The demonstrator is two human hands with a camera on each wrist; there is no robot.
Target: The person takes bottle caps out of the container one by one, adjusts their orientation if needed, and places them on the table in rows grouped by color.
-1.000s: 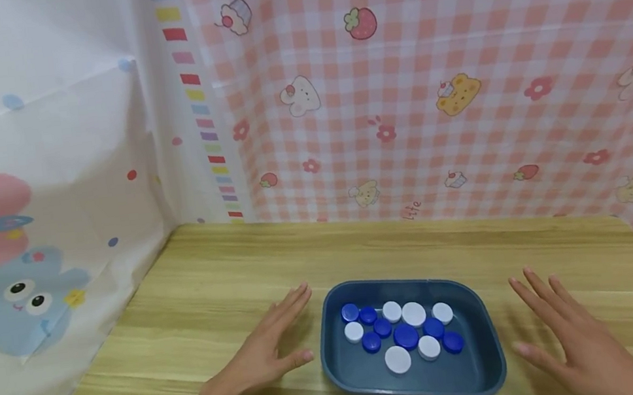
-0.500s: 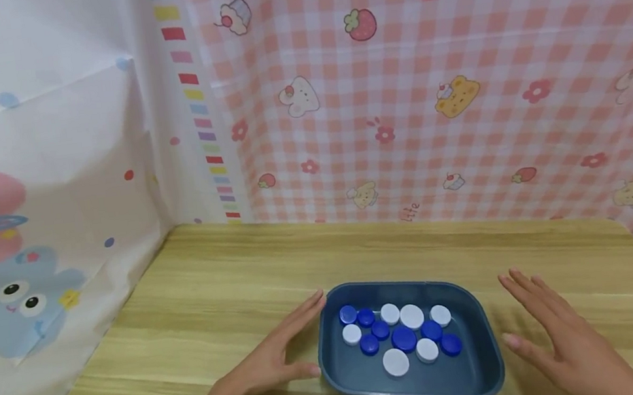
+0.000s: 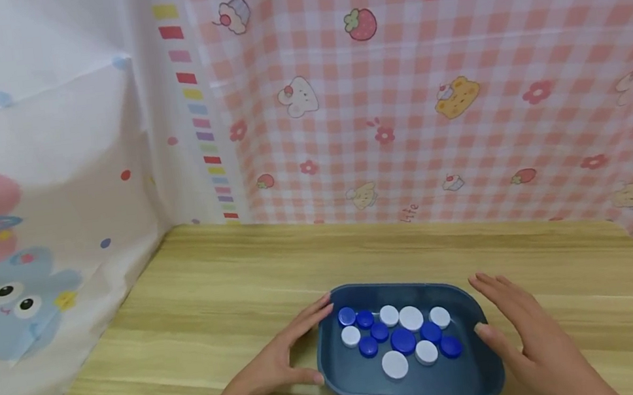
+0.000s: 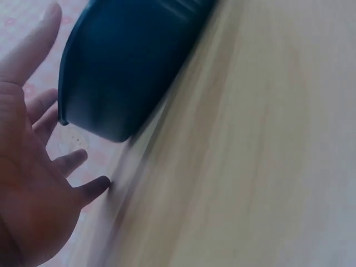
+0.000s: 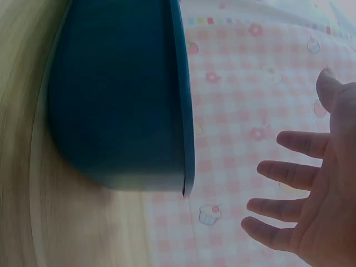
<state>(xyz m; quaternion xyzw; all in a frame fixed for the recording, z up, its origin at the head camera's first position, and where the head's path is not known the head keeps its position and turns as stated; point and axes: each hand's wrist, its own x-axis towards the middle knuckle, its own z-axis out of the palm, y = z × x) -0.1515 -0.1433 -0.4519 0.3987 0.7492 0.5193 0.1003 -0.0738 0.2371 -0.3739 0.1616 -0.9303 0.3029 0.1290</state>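
Observation:
A dark blue rectangular tray (image 3: 411,391) with rounded corners sits on the table, holding several round bottle caps. Some are white, like the large cap (image 3: 395,364) near the front; others are deep blue, like the cap (image 3: 403,341) in the middle. My left hand (image 3: 274,361) is at the tray's left side, fingers spread, fingertips and thumb right at the rim. At the right side, my right hand (image 3: 538,341) has its fingers extended and its thumb overlapping the rim in the head view. Both wrist views show the tray's outer wall (image 4: 111,72) beside spread fingers.
The wood-grain table (image 3: 231,274) reaches back to a pink checked cloth (image 3: 397,82) hanging behind it. A white cloth with cartoon prints (image 3: 68,155) hangs along the left side.
My left hand has moved right until its fingertips reach the tray's left rim. My right hand has moved left, closing in on the right rim. The caps stay as they were.

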